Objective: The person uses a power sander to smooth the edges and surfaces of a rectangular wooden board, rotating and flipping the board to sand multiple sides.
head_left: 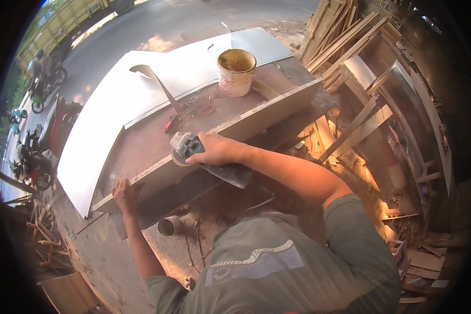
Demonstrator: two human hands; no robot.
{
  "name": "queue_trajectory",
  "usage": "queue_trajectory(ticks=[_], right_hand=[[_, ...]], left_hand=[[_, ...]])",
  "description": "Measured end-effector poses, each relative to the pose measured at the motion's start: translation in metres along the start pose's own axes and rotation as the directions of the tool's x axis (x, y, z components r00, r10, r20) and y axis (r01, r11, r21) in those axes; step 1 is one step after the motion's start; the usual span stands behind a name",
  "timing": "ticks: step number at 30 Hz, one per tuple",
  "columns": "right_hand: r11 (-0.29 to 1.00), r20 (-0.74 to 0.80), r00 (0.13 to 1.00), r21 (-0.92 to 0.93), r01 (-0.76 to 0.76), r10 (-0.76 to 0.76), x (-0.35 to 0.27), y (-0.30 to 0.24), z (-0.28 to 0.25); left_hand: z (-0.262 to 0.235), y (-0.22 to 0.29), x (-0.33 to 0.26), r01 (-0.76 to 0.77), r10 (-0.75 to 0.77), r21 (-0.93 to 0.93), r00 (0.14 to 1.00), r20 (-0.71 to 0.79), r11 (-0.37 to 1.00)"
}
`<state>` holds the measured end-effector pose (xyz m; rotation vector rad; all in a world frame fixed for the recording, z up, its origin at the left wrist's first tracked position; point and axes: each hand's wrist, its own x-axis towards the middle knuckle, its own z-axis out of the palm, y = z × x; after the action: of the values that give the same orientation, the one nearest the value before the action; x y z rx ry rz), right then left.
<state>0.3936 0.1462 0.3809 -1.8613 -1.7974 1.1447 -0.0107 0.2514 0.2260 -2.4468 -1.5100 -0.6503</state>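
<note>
My right hand is wrapped round the top of a grey electric sander with a dark dust bag hanging off its near side. The sander's round pad rests along the top edge of a long wooden board, which stands on its edge across the near side of the workbench. Further left, my left hand grips the same board near its end, fingers curled over the edge. Beyond the sander lie a small red-handled tool and a thin red cord.
White sheets cover the bench's far and left parts. A stained bucket and a long curved brown piece sit on it. Lumber and frames lean at the right. A metal can lies below. Motorcycles and a truck are beyond.
</note>
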Motion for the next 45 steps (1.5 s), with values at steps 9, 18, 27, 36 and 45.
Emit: queue_trajectory(ticks=[9,18,27,36,45], right_hand=[[0.982,-0.260,0.957,0.165,-0.088,0.129,-0.077,0.137,-0.112],[0.935,-0.440,0.828,0.232,-0.269,0.347,-0.135,0.235,-0.211],[0.892,-0.559,0.708,0.379,-0.246,0.432,-0.148,0.348,-0.290],[0.873,-0.698,0.532,0.445,-0.200,0.478,-0.168,0.433,-0.333],[0.907,-0.524,0.763,0.374,-0.194,0.379,-0.137,0.320,-0.262]], left_hand=[[0.006,0.004,-0.005,-0.011,0.011,0.028,1.000,-0.024,1.000],[0.006,0.004,-0.010,0.013,-0.014,0.046,1.000,0.006,0.999],[0.009,-0.003,-0.018,-0.018,0.019,0.071,1.000,-0.016,0.997],[0.022,-0.001,-0.008,-0.037,0.035,0.083,0.999,0.028,0.996],[0.012,-0.009,-0.023,-0.033,0.033,0.089,0.999,-0.005,0.996]])
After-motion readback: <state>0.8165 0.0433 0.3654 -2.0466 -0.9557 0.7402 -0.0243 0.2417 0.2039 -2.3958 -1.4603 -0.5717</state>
